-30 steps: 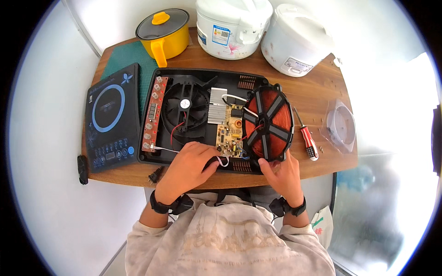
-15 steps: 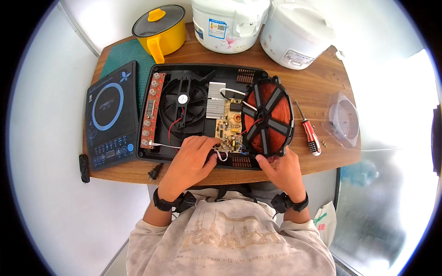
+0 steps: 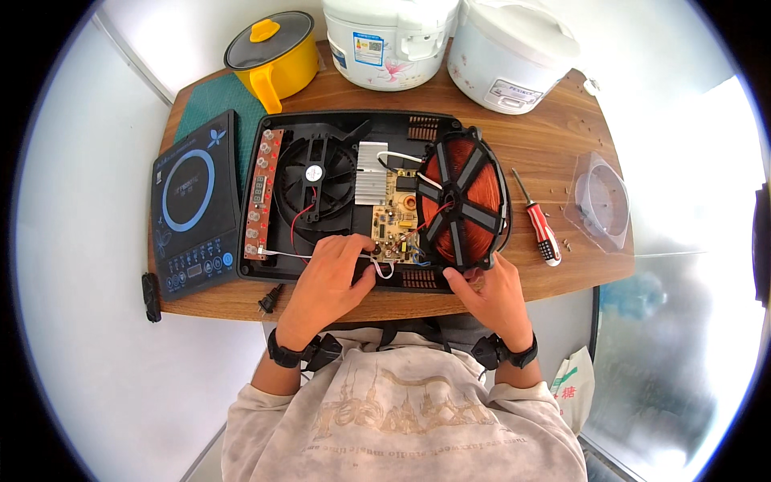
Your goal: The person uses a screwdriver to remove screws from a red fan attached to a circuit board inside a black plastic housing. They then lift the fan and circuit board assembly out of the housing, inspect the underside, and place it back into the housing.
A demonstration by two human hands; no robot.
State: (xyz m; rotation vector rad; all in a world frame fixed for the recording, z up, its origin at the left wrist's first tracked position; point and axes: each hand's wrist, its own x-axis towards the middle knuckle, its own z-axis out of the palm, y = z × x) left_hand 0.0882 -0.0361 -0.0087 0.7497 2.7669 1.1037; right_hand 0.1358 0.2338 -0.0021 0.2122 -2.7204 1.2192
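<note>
An opened induction cooker base [image 3: 353,287] lies on the table with its inside facing up. My left hand [image 3: 331,277] reaches over its front edge, fingers curled at the near-left corner of the circuit board [image 3: 393,229], close to white wires [image 3: 384,270]. What lies between those fingertips is hidden. At the front right corner, my right hand [image 3: 496,297] is closed round the base's edge, thumb on top, other fingers partly out of sight below. The round copper coil [image 3: 462,201] sits tilted above that corner, overhanging the right side. A fan [image 3: 315,173] and a red display board [image 3: 261,193] fill the left.
Left stands the black cooker top panel [image 3: 193,201] on a green mat [image 3: 213,100]. A yellow pot [image 3: 281,68] and two rice cookers [image 3: 389,56] line the back. Rightward lie a screwdriver [image 3: 542,229], small screws [image 3: 567,243] and a clear plastic tray [image 3: 598,201]. A plug [image 3: 269,302] rests near the front edge.
The coil has shifted slightly and sits a little more tilted beside my right hand. Both hands keep nearly the same places. The whole view has moved a little.
</note>
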